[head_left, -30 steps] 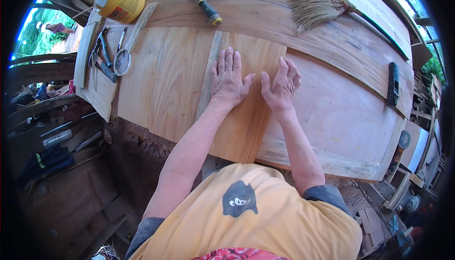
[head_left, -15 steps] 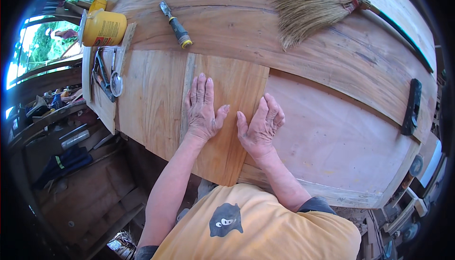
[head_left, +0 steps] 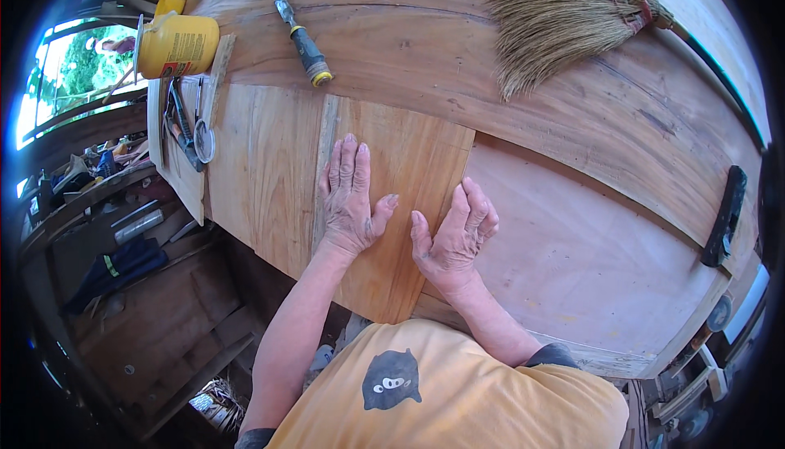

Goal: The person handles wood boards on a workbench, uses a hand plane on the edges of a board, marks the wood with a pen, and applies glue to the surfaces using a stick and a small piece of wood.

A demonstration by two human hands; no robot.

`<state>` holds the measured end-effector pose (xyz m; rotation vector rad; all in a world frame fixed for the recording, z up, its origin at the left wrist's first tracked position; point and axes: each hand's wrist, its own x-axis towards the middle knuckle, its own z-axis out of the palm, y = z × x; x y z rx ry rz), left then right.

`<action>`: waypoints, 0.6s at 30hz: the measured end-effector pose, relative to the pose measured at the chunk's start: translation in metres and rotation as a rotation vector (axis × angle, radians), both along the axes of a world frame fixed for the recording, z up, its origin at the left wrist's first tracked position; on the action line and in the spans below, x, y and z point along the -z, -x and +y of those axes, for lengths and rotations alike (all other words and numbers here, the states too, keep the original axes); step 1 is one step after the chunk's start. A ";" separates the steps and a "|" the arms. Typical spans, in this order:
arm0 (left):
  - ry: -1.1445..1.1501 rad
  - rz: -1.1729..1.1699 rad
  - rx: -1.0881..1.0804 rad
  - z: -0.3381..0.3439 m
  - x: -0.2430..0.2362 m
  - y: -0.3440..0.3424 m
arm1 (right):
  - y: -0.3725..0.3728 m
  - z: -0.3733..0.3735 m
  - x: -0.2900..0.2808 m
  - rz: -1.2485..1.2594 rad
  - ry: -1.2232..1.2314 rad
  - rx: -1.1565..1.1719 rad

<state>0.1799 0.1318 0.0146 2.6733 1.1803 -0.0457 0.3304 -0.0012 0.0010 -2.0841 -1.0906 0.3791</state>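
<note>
A smooth brown wooden board (head_left: 401, 146) lies in a shallow recess of a large wooden panel. My left hand (head_left: 352, 195) rests flat on this board, fingers stretched out along its left joint, where a narrow pale strip (head_left: 325, 134) runs. At the board's right edge is my right hand (head_left: 458, 240), its thumb spread over the top and its fingers slightly bent along that edge. Both hands are open. To the left, another lighter board (head_left: 270, 154) sits next to the pale strip. Right of my right hand stretches a pale flat sheet (head_left: 580, 236), set lower.
A chisel (head_left: 304, 44) with a grey and yellow handle lies on the far wood. A straw broom (head_left: 564, 24) rests at the far right, a black hand plane (head_left: 724, 216) below it. Far left are a yellow tub (head_left: 184, 44), a hammer (head_left: 181, 126) and a clear round lid (head_left: 204, 142).
My view has shifted slightly, so the broom and plane appear further right. Both hands stay on the board in nearly the same pose.
</note>
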 end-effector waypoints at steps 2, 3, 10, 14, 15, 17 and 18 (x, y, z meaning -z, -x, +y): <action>-0.008 -0.011 0.007 0.000 0.001 0.001 | -0.001 0.000 -0.004 0.007 0.014 -0.007; -0.004 0.002 0.001 0.000 0.001 0.001 | -0.002 0.000 -0.005 0.014 0.028 -0.014; -0.003 -0.004 0.006 0.000 0.001 0.000 | -0.002 -0.001 0.000 0.031 0.015 -0.009; -0.009 -0.007 0.013 0.001 0.002 0.001 | -0.002 -0.001 -0.001 0.036 0.015 -0.014; -0.024 0.012 0.016 0.000 0.001 0.001 | -0.002 -0.001 -0.001 0.034 0.018 -0.016; -0.039 0.030 0.018 0.000 0.001 0.001 | -0.002 -0.001 -0.002 0.037 0.020 -0.015; -0.039 0.027 0.018 0.000 0.001 0.001 | -0.002 -0.001 -0.003 0.039 0.023 -0.013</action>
